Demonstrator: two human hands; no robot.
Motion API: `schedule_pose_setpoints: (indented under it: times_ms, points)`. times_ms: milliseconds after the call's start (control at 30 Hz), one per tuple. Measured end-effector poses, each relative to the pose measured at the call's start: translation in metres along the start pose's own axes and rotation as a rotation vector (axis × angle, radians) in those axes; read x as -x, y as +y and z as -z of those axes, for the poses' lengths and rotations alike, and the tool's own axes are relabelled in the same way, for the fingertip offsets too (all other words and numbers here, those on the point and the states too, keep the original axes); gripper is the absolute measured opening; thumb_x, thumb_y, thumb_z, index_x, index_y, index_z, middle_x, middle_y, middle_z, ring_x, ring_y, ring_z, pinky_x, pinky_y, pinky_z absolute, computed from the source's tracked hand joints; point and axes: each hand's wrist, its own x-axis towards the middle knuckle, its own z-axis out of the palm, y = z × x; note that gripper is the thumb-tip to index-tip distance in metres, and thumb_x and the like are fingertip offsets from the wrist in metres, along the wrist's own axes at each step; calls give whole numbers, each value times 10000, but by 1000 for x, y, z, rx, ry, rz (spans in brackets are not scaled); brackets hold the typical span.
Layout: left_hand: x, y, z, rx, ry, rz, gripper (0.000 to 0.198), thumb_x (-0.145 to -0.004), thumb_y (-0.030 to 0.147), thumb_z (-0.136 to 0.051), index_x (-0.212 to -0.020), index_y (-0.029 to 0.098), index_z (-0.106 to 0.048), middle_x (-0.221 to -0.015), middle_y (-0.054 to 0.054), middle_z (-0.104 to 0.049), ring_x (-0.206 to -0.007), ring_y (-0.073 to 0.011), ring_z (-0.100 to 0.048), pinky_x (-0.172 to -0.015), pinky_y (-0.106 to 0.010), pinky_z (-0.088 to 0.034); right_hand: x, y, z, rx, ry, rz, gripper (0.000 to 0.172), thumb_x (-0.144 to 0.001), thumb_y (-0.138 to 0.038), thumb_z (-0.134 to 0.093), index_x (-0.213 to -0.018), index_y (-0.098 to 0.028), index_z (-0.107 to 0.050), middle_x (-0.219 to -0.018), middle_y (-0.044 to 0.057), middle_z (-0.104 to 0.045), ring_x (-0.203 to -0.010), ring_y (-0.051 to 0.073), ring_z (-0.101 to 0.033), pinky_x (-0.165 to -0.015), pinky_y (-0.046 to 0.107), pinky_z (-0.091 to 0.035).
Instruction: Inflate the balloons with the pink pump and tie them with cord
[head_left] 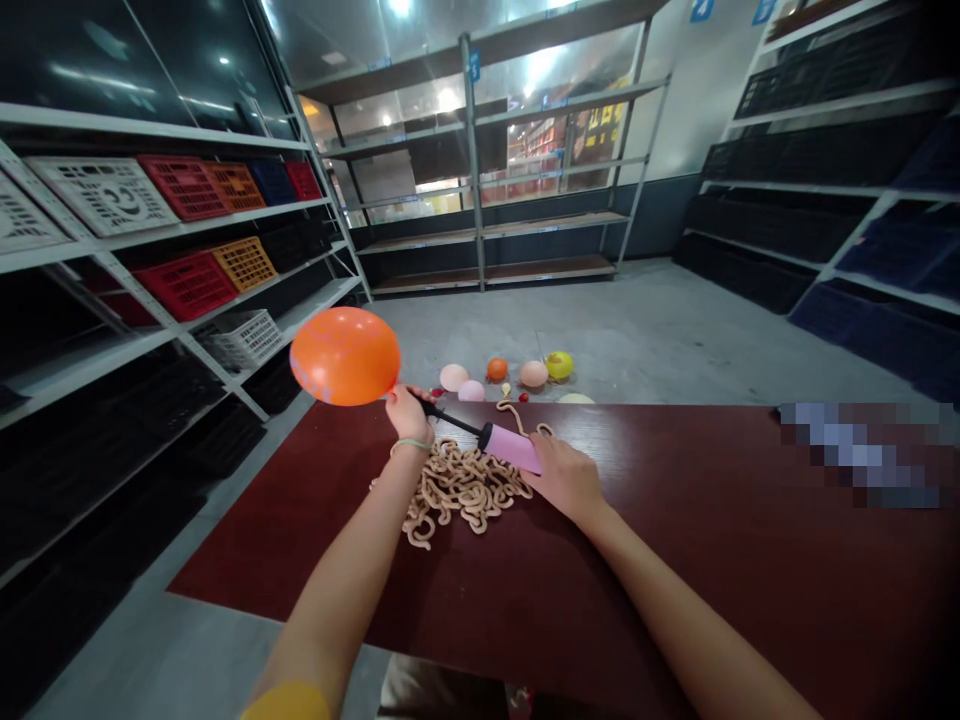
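Note:
An inflated orange balloon [345,356] hangs off the left end of a balloon pump, over the table's far left corner. My left hand [411,415] is closed around the balloon's neck at the pump's nozzle end; the neck itself is mostly hidden by my fingers. The pump has a black shaft and a pink-purple barrel [511,447]. My right hand [566,474] is wrapped round the barrel's right end. Beneath the pump lies a heap of beige, curled, rope-like pieces [465,490] on the dark red table [675,560].
On the floor past the table lie several balloons, among them an orange one [497,369] and a yellow one [559,365]. Shelves with crates [187,285] stand at the left, a metal rack [480,200] at the back. A blurred patch [862,455] covers the table's right side.

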Motion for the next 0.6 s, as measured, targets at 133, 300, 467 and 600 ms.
schedule_pose_setpoints:
  times_ms: [133, 300, 467, 600]
  points:
    - [1, -7, -9, -27, 49, -15, 229, -847, 292, -507, -688, 215, -361, -510, 89, -386, -386, -69, -418, -431, -189, -357, -1, 1, -2, 25, 31, -21, 361, -834, -375, -596, -1153, -207, -582, -1030, 72, -689, -878, 220, -623, -667, 290, -346]
    - [48, -50, -27, -37, -57, 46, 230, -860, 338, -520, -718, 213, -390, -509, 86, -423, -390, -74, -438, -440, -196, -375, 1, 2, -1, 31, 87, -95, 425, -830, -397, -611, -1205, -205, -560, -1109, 81, -682, -855, 216, -624, -664, 288, -338]
    - [64, -53, -28, -77, -108, 79, 267, -880, 359, -499, -681, 214, -399, -489, 69, -428, -390, -90, -448, -433, -215, -405, 3, 2, 2, 1, 82, -96, 422, -843, -409, -605, -1209, -205, -554, -1097, 75, -688, -860, 209, -632, -657, 281, -336]
    - [52, -37, -20, -96, -89, 85, 283, -893, 338, -465, -652, 215, -383, -462, 62, -419, -382, -100, -451, -427, -224, -416, 3, 1, -1, 16, 50, -37, 393, -839, -398, -611, -1178, -204, -568, -1029, 73, -695, -851, 209, -636, -653, 277, -335]
